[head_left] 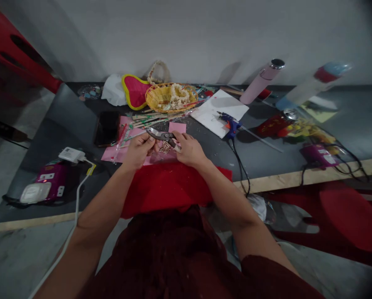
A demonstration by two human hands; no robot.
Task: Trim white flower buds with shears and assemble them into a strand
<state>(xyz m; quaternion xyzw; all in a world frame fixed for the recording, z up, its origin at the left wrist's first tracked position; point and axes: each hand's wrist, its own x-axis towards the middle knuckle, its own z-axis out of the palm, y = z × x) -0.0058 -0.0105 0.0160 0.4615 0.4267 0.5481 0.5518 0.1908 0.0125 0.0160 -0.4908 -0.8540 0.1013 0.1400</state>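
Note:
My right hand is wrapped round the handles of a pair of pruning shears, whose blades point left. At the blade tips my left hand is closed in a pinch, and what it grips is too small to make out. Below the shears a heap of small pale cut pieces lies over pink paper. Behind my hands are several thin sticks with green marks. A red cloth hangs at the table edge in front of me.
A wicker basket holds a pale beaded ring. To its left are a pink and yellow cushion-like shape and a phone. On the right are a glue gun, a white sheet, a pink flask and power strips with cables.

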